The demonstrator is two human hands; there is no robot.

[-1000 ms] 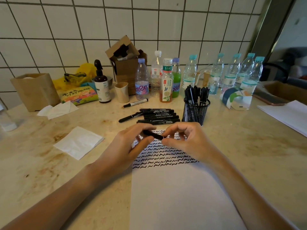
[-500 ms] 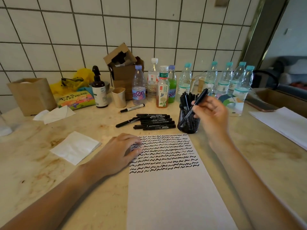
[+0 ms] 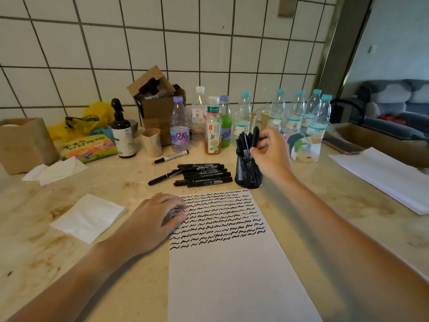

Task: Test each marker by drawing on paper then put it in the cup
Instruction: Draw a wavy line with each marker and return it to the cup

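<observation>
The right hand (image 3: 270,154) pinches a capped marker (image 3: 255,137) upright over the mesh cup (image 3: 248,173), apparently to drop it in, while the left hand (image 3: 154,219) rests loosely curled on the paper (image 3: 232,275), pinning it beside the untested markers (image 3: 203,175).

- The left hand (image 3: 151,223) is bare: no glove, ring or watch shows on it.
- The left forearm is uncovered from the wrist to the frame edge, with no sleeve in view.
- The right hand (image 3: 270,156) is bare too, its fingers (image 3: 257,149) blurred.
- The right forearm is likewise sleeveless, and its wrist carries no band.
</observation>
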